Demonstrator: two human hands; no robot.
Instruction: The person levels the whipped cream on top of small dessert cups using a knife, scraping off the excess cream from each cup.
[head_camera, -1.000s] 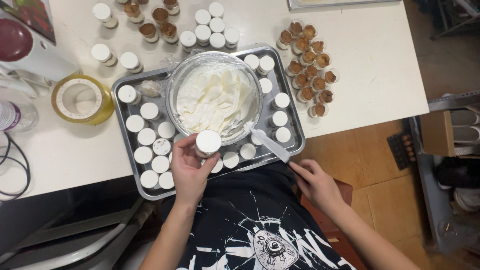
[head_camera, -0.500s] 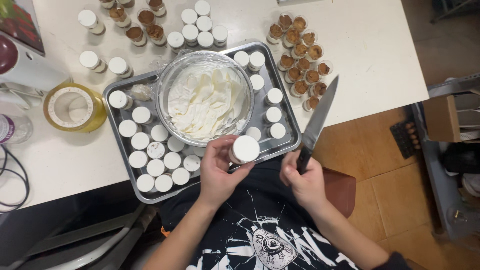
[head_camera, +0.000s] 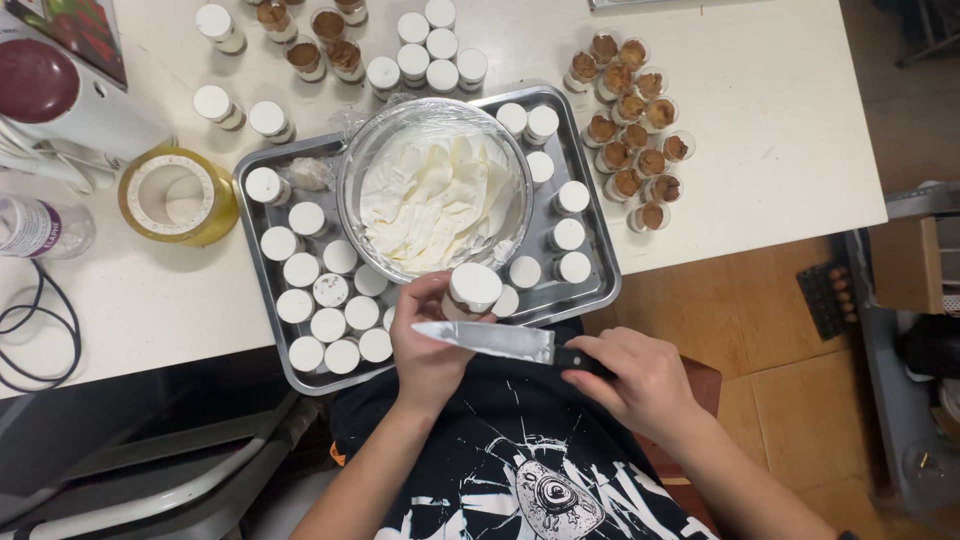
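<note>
My left hand (head_camera: 428, 350) holds a small cream-filled cup (head_camera: 472, 289) over the near edge of a metal tray (head_camera: 598, 275). My right hand (head_camera: 640, 385) grips the black handle of a knife (head_camera: 490, 341), whose blade lies flat and points left, just below the cup and across my left fingers. A glass bowl (head_camera: 436, 189) of white cream sits in the middle of the tray, ringed by several white-topped cups (head_camera: 330, 290).
A cluster of brown-topped cups (head_camera: 630, 130) stands at the table's right. More cups (head_camera: 350, 45) line the far side. A yellow tape roll (head_camera: 178, 195), a bottle (head_camera: 40, 228), a black cable (head_camera: 35, 330) and a white appliance (head_camera: 60, 100) sit left.
The knife, earlier lying in the bowl, was lifted upright and now lies level under the cup. My left hand has kept hold of the cup near the tray's edge.
</note>
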